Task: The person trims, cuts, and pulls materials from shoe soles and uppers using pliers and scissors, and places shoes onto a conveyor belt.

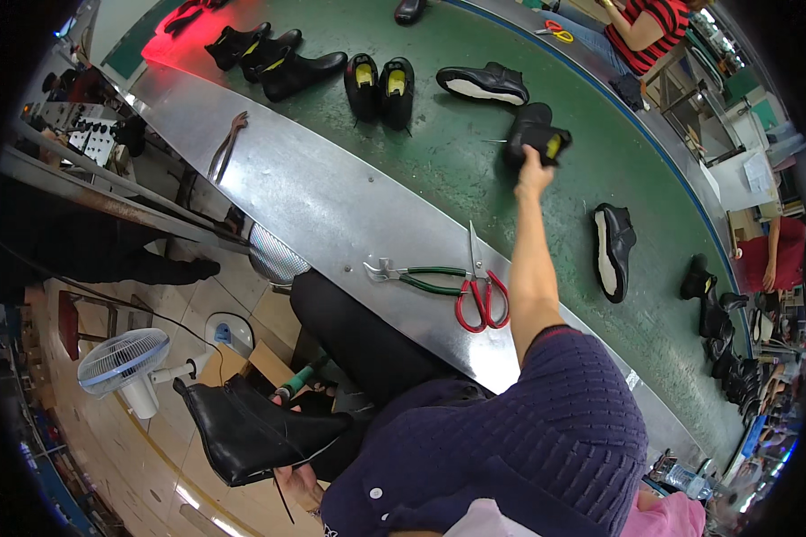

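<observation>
Left hand [298, 481]: grip filled by a black boot [264, 430], near left, clear of the bench [318, 179]. Right hand [535, 174]: grip narrow on a yellow-lined shoe [521, 139], far right, at the bench. Both judged light, smooth, soft-shafted, stiff-soled; best held at heel or sole edge.

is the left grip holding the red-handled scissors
No, the left grip holds a black ankle boot, while the scissors lie on the metal ledge.

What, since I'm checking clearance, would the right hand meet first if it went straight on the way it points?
The right hand would first meet the black shoe with yellow lining; they appear to touch, though depth makes this uncertain.
</observation>
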`<action>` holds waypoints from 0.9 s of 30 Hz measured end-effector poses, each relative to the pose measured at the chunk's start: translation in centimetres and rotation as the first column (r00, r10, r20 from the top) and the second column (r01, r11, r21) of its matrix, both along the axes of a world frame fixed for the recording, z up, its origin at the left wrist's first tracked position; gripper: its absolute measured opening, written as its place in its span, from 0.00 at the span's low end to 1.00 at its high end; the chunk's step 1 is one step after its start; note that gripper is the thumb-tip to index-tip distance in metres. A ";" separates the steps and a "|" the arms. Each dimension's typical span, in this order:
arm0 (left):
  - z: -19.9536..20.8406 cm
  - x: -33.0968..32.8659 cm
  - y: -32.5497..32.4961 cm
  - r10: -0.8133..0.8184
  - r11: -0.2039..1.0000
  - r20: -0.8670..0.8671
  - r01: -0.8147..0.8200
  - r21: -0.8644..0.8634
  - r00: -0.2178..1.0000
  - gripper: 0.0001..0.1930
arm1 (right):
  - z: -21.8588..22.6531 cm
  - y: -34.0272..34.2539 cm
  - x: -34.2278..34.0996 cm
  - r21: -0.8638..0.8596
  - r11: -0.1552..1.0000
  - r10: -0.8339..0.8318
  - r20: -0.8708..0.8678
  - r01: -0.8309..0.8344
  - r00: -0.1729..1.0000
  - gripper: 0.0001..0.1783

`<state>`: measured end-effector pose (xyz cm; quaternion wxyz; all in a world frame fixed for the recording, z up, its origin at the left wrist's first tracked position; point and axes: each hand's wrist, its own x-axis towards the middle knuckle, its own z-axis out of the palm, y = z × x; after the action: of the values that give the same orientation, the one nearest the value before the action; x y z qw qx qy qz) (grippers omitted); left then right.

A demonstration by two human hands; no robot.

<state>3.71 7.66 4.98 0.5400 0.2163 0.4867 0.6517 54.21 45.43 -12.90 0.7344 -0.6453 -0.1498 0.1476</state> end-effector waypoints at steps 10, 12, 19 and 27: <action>-2.9 -1.9 -0.6 -0.112 0.988 0.055 0.117 -0.099 0.992 0.44 | 4.7 -17.9 -0.8 0.695 0.696 0.681 -0.558 -0.183 0.474 0.31; -3.4 -2.0 -0.4 -0.122 0.985 0.057 0.128 -0.114 0.991 0.43 | 4.6 -18.8 -2.2 0.791 0.589 0.793 -0.527 -0.165 0.304 0.35; -4.5 -1.7 -1.1 -0.020 0.991 0.034 0.025 -0.131 0.999 0.41 | 8.2 -17.8 -3.6 0.538 0.784 0.606 -0.551 -0.311 0.574 0.30; -5.7 -3.9 -4.7 0.132 0.991 -0.002 -0.132 -0.036 0.991 0.39 | 7.6 -4.5 -13.9 -0.136 0.814 0.580 0.159 -0.564 0.799 0.29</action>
<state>-0.17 2.93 -0.74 0.4995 0.1739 0.5115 0.6772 40.27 40.92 -5.31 0.6106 -0.6104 -0.4018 0.3051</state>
